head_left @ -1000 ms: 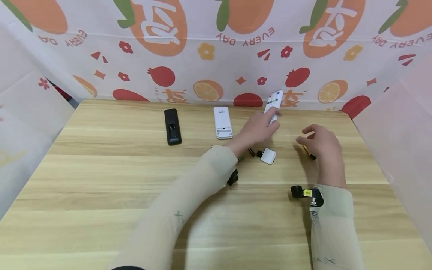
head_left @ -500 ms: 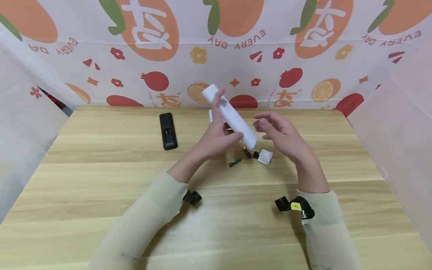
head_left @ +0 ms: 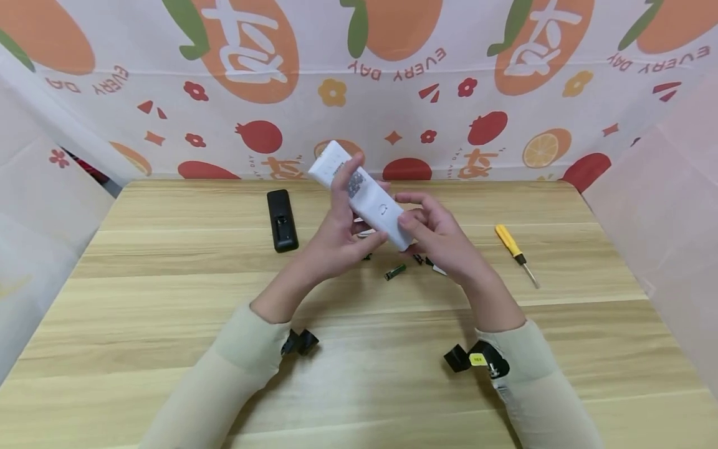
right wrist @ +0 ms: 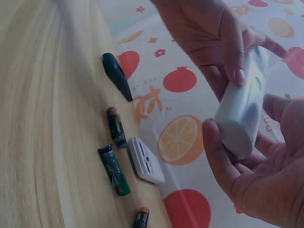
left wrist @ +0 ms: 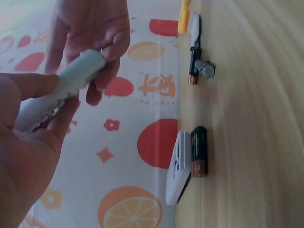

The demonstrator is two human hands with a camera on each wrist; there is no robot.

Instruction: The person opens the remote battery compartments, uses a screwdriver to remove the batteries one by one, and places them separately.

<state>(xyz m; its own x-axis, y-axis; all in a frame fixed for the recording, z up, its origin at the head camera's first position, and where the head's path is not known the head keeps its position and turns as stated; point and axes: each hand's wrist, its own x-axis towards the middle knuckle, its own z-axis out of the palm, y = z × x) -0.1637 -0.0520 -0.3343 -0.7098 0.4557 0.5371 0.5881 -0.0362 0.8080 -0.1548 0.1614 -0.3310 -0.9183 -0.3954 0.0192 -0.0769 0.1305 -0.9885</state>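
Note:
A white remote control is held up above the table, tilted, with a grey patch and a small curved mark on its upward face. My left hand grips its sides, thumb on the near edge and fingers across the far part. At the lower end, my right hand pinches it between thumb and fingers. In the right wrist view both hands hold the remote, its rounded end pointing towards the camera. A second white remote lies on the table, mostly hidden behind the hands in the head view.
A black remote with its battery bay exposed lies at the back left. Under the hands are a green battery, several more batteries and a small white piece. A yellow screwdriver lies right. A printed cloth hangs behind.
My left hand has brought the white remote from the back right to the middle and turned it. My right hand has left the screwdriver's side and taken hold of the remote's lower end.

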